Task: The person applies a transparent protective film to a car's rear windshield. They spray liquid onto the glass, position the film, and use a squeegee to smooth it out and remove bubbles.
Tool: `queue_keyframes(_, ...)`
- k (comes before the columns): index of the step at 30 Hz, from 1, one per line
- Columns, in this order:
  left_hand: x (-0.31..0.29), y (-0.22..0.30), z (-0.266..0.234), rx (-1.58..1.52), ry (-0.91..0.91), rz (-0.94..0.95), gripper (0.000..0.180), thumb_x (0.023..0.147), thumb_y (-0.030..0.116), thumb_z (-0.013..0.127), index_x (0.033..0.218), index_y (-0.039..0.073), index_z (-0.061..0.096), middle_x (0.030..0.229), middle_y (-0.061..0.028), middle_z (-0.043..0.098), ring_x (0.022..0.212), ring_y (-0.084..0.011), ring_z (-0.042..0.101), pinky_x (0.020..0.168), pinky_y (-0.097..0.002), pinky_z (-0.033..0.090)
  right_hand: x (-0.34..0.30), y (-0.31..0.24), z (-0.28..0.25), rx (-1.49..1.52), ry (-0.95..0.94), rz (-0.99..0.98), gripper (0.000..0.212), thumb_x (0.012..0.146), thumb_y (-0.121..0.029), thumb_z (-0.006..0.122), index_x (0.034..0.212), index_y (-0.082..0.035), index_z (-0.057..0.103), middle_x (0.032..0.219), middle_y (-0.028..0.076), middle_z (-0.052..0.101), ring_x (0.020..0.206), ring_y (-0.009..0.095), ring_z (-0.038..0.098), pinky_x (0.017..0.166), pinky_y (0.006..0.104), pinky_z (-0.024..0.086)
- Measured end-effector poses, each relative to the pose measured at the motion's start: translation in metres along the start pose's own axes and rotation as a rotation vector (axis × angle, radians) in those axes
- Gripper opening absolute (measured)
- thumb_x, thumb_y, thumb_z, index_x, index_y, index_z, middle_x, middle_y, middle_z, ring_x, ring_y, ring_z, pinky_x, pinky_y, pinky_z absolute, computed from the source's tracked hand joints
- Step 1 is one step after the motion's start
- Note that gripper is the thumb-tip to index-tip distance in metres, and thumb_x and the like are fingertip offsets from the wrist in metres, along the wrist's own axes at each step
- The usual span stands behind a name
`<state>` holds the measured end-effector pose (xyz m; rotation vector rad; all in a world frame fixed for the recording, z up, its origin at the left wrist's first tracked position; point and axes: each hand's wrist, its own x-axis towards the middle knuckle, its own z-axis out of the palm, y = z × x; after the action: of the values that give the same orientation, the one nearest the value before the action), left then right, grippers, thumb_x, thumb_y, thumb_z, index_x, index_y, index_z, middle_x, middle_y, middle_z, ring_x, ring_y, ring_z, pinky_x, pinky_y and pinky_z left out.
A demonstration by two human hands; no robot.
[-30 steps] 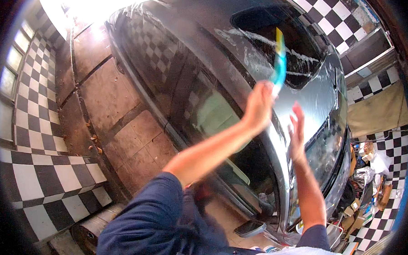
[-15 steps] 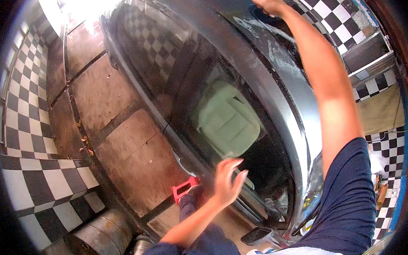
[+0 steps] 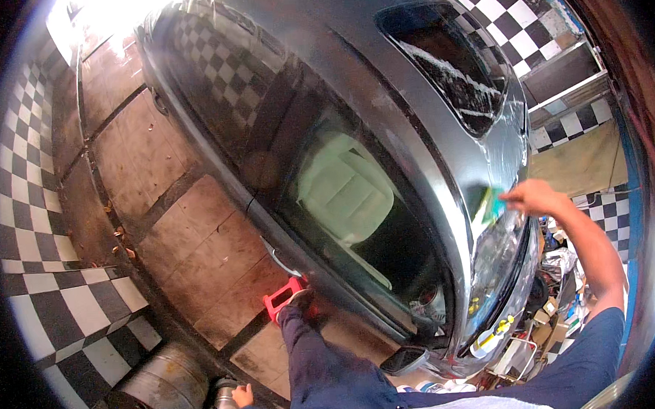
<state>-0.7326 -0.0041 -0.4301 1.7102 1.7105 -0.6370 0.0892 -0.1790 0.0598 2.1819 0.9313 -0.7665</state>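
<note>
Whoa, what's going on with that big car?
A person is leaning over a dark gray car. Their right hand holds a blurry turquoise and yellow-green tool at the front of the roof; whether it touches the car is hard to tell. Whitish streaks cross the dark roof window. The left hand hangs low, with nothing visible in it. A red step stool stands beside the car.

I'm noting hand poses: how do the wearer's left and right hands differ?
The right hand grips a teal tool; the left hand holds nothing visible. The right hand reaches out by the car; the left hand sits low, at the picture's lower left. Both are bare.
</note>
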Motion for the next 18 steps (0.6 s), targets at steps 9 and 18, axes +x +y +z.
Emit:
queue_keyframes(9,0.059,0.253,-0.125,-0.486,0.226,0.708,0.023,0.087,0.023,0.059,0.093,0.001,0.057,0.091,-0.0113,0.051,0.086,-0.0242,0.051,0.077,-0.0338,0.042,0.127,-0.075,-0.232,0.185,0.822,-0.417,0.035,0.092,-0.03,0.047,0.121,-0.012,0.055,0.115,0.013,0.06,0.1,0.027,0.058,0.085,0.0356,0.045)
queue_keyframes(18,0.009,0.507,-0.239,-0.445,0.53,1.427,0.013,0.084,0.01,0.061,0.095,0.002,0.06,0.099,-0.0127,0.059,0.098,-0.028,0.054,0.085,-0.0365,0.044,0.09,-0.034,-0.011,0.261,0.626,-0.355,0.04,0.093,-0.036,0.04,0.13,-0.023,0.048,0.109,0.017,0.06,0.097,0.034,0.058,0.086,0.0419,0.046)
